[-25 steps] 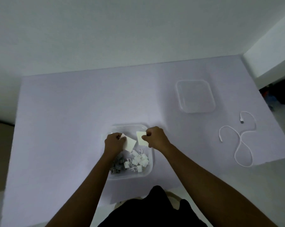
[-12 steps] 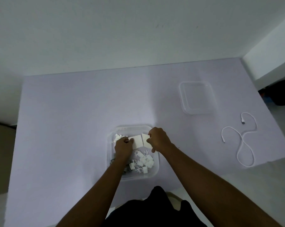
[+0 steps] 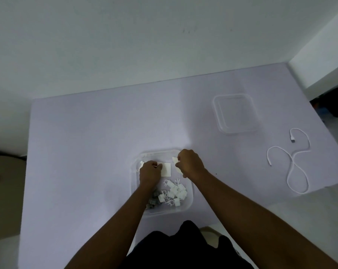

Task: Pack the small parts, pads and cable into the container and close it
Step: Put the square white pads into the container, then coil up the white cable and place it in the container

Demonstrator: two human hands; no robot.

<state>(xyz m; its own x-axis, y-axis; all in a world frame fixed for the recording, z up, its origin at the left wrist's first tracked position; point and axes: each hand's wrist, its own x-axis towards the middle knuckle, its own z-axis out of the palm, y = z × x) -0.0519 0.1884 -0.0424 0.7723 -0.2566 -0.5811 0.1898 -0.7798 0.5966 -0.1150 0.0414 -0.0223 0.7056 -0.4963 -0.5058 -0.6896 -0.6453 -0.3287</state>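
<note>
Hands (image 3: 150,171) hold unmarked pads (image 3: 165,169).

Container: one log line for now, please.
hands: pads over container | cable, lid: on table
</note>
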